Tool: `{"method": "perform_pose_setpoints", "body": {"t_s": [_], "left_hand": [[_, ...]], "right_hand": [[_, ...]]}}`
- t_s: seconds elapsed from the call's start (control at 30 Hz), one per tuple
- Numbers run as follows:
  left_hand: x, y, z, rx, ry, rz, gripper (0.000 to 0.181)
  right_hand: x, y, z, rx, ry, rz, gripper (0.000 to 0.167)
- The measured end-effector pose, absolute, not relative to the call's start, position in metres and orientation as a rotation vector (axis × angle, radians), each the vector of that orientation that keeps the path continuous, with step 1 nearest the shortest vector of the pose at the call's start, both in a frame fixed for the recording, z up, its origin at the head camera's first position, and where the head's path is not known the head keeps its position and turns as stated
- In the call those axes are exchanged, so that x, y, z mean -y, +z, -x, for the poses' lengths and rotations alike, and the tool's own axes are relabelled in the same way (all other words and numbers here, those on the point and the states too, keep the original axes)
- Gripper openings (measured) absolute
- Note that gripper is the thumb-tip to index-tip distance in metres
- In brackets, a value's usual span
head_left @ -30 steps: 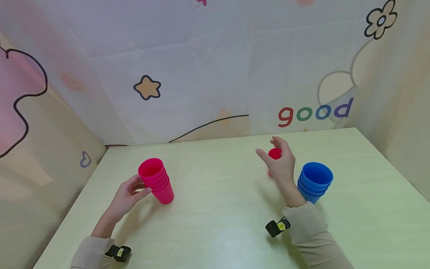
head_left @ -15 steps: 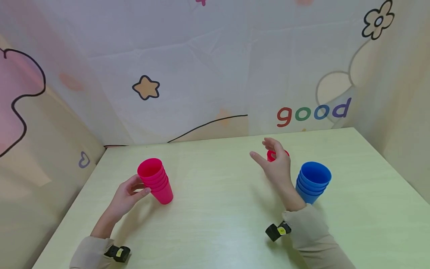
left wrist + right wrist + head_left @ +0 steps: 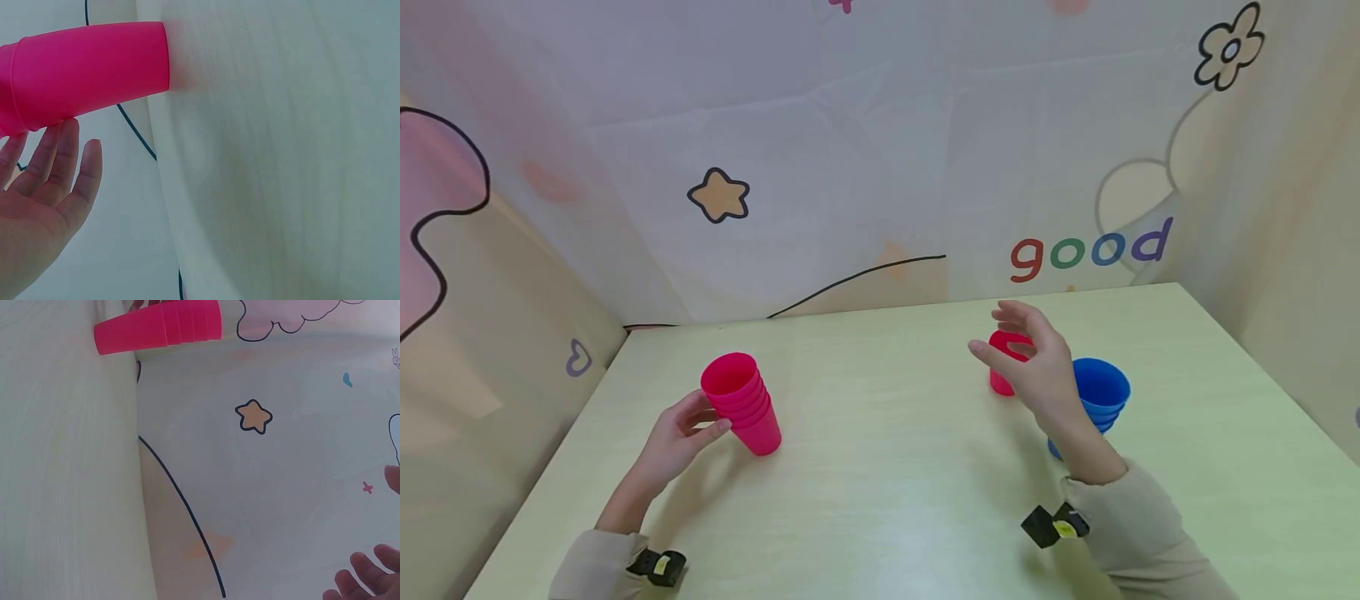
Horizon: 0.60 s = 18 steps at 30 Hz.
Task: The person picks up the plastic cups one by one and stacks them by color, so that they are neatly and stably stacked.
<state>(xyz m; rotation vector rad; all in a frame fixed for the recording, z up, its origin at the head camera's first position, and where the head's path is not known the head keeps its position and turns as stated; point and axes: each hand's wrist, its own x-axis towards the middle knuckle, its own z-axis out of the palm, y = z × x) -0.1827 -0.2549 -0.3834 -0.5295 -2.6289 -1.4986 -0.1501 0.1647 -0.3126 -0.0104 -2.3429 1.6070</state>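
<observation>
On the left of the table stands a stack of pink cups (image 3: 758,417), several nested, mouths up. My left hand (image 3: 676,443) holds its side, thumb in front and fingers behind. The left wrist view has fingertips of that hand (image 3: 53,187) against the wall of a pink cup (image 3: 94,69). At the right, a red cup (image 3: 1002,382) is upright and partly covered by my right hand (image 3: 1037,367). That hand is raised with thumb and fingers spread, holding nothing. Only some fingertips (image 3: 369,575) of it show in the right wrist view.
A stack of blue cups (image 3: 1102,385) stands to the right, partly behind my right forearm. The pale table (image 3: 865,467) ends at a printed cloth backdrop (image 3: 850,167), and more cloth hangs at both sides.
My right hand shifted slightly left, then back right, uncovering more of the red cup while the forearm now covers part of the blue stack. The left hand keeps its hold on the pink cups.
</observation>
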Motion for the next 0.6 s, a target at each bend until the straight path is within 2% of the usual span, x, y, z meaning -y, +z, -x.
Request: {"method": "perform_pose_setpoints", "body": {"t_s": [0.33,0.6], "left_hand": [[0.256,-0.384,0.182,2.630,-1.506,0.519,0.044],[0.255,-0.384,0.182,2.622,-1.502,0.532,0.043]], "right_hand": [[-0.187,-0.301,0.135,2.350,1.553,-0.103,0.063],[-0.228,-0.305,0.129,2.457,1.354,-0.172,0.061]]}}
